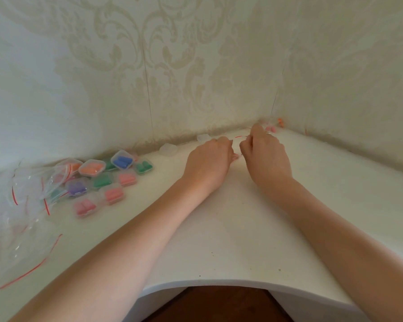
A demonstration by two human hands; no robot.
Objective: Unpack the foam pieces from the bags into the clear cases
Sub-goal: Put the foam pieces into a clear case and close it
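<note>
Both my bare arms reach forward over a white worktop (219,240) that fits into a corner of patterned wallpaper. My left hand (209,163) and right hand (265,156) sit close together near that corner, fingers curled, pinching between them a small clear bag (239,145) with a red seal line; the bag is blurred and mostly hidden, so I cannot tell what is in it. Just beyond my right hand, deep in the corner, lie a few loose foam pieces (271,129), pink and orange. Just beyond my left hand, against the wall, sit two empty clear cases (169,149). Well to the left of my hands is a cluster of filled cases (107,180) holding orange, blue, green, pink and purple foam. Further left still, a heap of empty clear bags (23,205) with red seal strips spreads to the worktop's edge.
</note>
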